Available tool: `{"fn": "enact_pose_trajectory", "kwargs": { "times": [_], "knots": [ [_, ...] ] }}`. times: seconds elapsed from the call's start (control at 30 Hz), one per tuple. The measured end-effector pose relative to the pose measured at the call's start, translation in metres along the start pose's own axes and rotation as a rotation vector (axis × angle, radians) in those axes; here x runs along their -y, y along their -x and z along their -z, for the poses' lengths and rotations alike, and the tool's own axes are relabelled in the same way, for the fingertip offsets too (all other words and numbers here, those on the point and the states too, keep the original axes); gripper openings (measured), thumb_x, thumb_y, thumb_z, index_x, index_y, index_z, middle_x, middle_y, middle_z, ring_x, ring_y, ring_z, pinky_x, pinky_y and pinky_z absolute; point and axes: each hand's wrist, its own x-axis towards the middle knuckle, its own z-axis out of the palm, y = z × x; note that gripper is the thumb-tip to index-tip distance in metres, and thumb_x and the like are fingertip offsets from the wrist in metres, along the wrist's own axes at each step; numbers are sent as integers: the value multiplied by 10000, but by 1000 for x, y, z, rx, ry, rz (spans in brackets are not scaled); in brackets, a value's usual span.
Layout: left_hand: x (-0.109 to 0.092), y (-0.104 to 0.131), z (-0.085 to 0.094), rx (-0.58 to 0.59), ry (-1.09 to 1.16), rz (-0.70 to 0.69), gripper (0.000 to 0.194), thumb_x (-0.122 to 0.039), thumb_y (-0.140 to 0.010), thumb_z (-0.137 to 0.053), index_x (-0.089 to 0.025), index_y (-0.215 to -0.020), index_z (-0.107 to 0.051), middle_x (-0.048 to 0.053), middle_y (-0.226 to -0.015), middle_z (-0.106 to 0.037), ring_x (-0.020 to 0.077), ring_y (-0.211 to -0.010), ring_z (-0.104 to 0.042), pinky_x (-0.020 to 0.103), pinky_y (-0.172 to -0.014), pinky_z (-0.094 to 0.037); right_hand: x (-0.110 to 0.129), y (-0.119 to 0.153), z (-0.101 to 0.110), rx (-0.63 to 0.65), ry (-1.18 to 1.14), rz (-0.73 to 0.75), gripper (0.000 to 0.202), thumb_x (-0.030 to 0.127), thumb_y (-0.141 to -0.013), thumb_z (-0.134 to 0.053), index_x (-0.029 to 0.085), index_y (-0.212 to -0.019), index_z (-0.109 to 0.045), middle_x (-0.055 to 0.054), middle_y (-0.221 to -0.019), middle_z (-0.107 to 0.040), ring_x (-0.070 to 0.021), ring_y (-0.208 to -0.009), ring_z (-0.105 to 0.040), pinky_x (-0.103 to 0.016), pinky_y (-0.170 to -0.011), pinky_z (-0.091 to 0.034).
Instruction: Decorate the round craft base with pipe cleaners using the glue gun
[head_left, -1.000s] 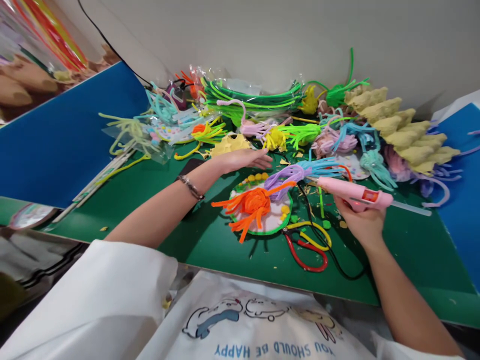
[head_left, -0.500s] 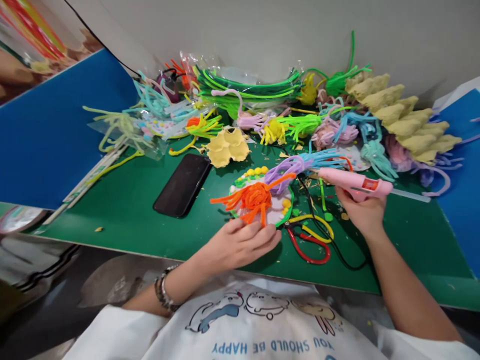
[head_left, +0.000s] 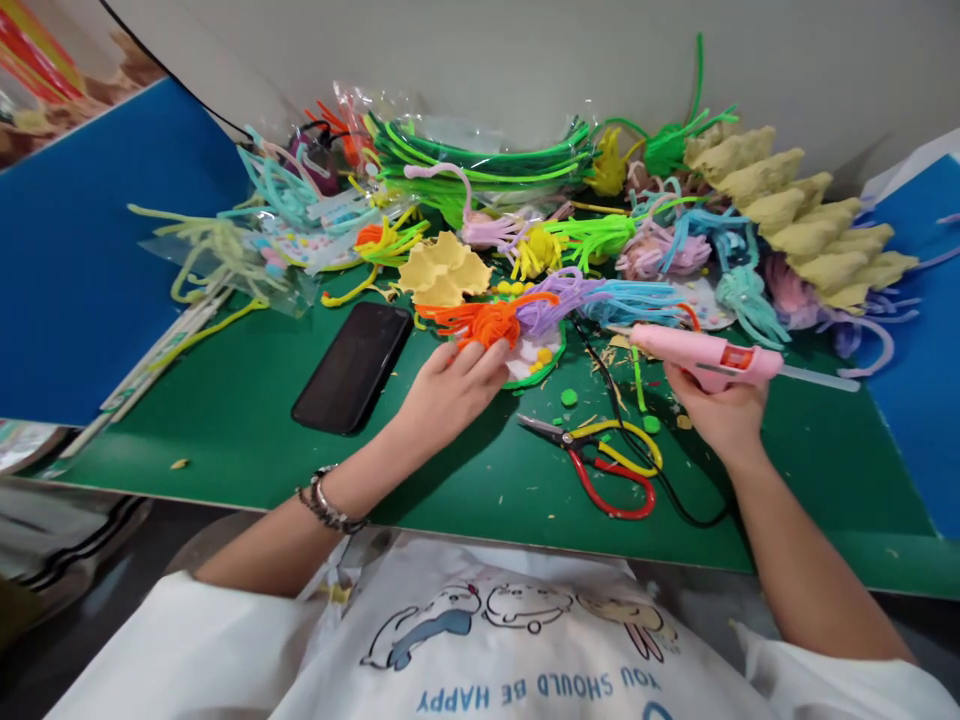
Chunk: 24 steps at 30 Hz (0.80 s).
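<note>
My left hand [head_left: 459, 385] has its fingers curled over the near left edge of a round white disc [head_left: 529, 368] with a green rim and yellow pompoms. An orange pipe-cleaner bundle [head_left: 487, 322] lies on that disc against my fingertips, which are partly hidden. Just behind it are purple pipe cleaners [head_left: 559, 298] and blue pipe cleaners [head_left: 637, 300]. My right hand [head_left: 720, 415] is closed around the handle of a pink glue gun [head_left: 697, 350], its nozzle pointing left below the blue strands. Scissors [head_left: 592, 445] with red and yellow handles lie between my hands.
A black phone [head_left: 352, 368] lies left of the disc, near a piece of egg carton [head_left: 444, 270]. Pipe-cleaner flowers and bagged green stems [head_left: 487, 155] crowd the back. A larger egg carton [head_left: 802, 215] leans at right. Blue panels [head_left: 112, 250] border the sides; a black cord runs beside the scissors.
My left hand and the disc with the orange bundle have moved away from me and slightly left, uncovering the scissor blades. The glue gun is nearly where it was, still in my right hand.
</note>
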Motion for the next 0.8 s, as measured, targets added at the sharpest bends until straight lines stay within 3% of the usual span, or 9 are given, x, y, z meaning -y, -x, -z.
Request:
{"fn": "enact_pose_trajectory", "kwargs": {
  "times": [0.13, 0.23, 0.37, 0.43, 0.6, 0.67, 0.8],
  "knots": [
    [-11, -9, 21, 28, -100, -87, 280, -75, -956, -418, -166, -917, -680, 125, -1093, -713, 205, -806, -654, 348, -664, -415, 1, 1, 1, -11, 1, 24, 417, 655, -613, -642, 253, -606, -534, -46, -609, -610, -232, -605, -609, -410, -663, -564],
    [-30, -21, 29, 45, -6, -171, 264, -112, -983, -428, -186, -1007, -681, 88, -1074, -714, 155, -733, -646, 306, -617, -426, 3, 2, 2, -10, 8, 45, 416, 655, -615, -640, 254, -597, -531, -49, -607, -616, -230, -601, -611, -410, -675, -568],
    [-55, -50, 16, 236, 61, -90, 266, -117, -991, -466, -141, -1155, -673, 119, -1031, -707, 191, -839, -674, 279, -559, -418, 5, 3, 4, 25, -19, 59, 414, 653, -633, -642, 252, -618, -539, -58, -643, -641, -248, -653, -643, -433, -747, -584],
    [-62, -64, 8, 321, 101, -87, 244, -104, -989, -476, -118, -1103, -691, 132, -1002, -703, 215, -918, -672, 277, -609, -456, 6, 3, 4, 5, -36, 80, 426, 670, -630, -638, 256, -620, -539, -59, -644, -645, -260, -672, -654, -449, -775, -587],
    [-57, -65, 6, 418, 235, -117, 197, -97, -975, -514, -102, -994, -710, 116, -921, -711, 222, -911, -669, 296, -713, -517, 8, 3, 6, -17, -79, 103, 444, 686, -632, -645, 260, -629, -521, -49, -639, -617, -262, -681, -653, -461, -778, -592],
    [-44, -53, 14, 303, 400, -64, 146, -106, -949, -576, -109, -1010, -709, 97, -924, -720, 205, -860, -674, 286, -709, -526, 10, 4, 9, -13, -73, 99, 436, 663, -631, -671, 263, -636, -498, -40, -646, -602, -248, -683, -642, -443, -761, -593],
    [-18, -22, 33, -221, 879, 219, 106, -166, -900, -687, -162, -999, -724, 45, -982, -725, 138, -858, -673, 228, -761, -543, 13, 10, 15, 69, -118, 104, 381, 572, -648, -723, 253, -682, -518, -2, -649, -597, -200, -647, -599, -393, -687, -582]
  ]
}}
